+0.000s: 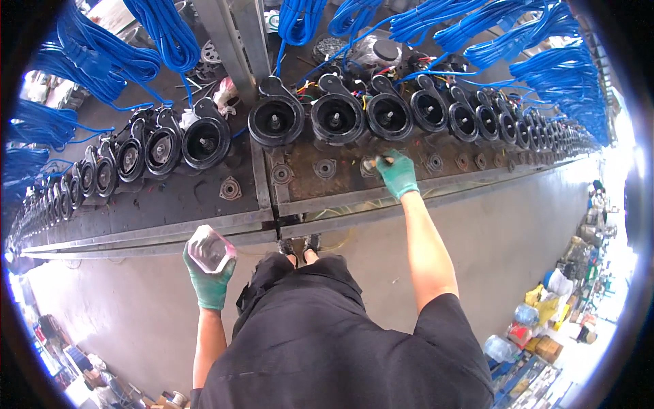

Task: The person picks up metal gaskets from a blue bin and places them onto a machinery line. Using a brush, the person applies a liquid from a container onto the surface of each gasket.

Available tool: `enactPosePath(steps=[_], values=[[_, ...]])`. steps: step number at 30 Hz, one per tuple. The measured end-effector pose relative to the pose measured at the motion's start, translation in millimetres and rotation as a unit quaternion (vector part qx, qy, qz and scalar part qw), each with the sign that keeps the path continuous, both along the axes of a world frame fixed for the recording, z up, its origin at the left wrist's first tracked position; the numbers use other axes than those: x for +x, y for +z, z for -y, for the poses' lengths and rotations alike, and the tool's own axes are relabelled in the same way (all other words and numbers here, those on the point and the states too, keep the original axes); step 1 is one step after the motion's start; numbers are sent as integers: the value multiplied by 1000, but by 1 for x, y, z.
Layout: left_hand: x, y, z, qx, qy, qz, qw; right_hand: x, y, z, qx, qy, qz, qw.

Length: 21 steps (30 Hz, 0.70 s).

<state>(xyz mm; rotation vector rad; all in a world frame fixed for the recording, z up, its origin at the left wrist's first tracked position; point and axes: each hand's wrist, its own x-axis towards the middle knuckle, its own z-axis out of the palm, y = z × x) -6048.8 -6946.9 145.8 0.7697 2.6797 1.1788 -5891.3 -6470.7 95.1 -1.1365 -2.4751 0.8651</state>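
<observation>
My left hand (207, 281), in a green glove, is closed round a clear, faceted plastic container (210, 250) with a pinkish tint, held in front of the bench edge. My right hand (398, 174), gloved the same way, reaches over the bench. Its fingers are closed on a small tool with a light-brown handle (383, 160), perhaps a brush; its working end is unclear. That tool is at a round metal flange (368, 166) lying on the bench top. Behind it stands a black round pump housing (389, 116) with a metal shaft in its middle.
More black housings (336, 118) form a long row along the bench (313, 198), with other flanges (325, 168) in front. Coils of blue cable (303, 20) hang above. A metal post (235, 48) rises behind the bench. Boxes and bottles (501, 348) stand on the floor at right.
</observation>
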Motion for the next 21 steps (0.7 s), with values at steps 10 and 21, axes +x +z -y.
enactPosePath(steps=[10,21], values=[[-30,-11,-24,45,-116,3,992,63,38,-43,9,-171,-5,985],[38,-23,-75,111,6,42,993,61,-6,-91,5,-42,-5,999]])
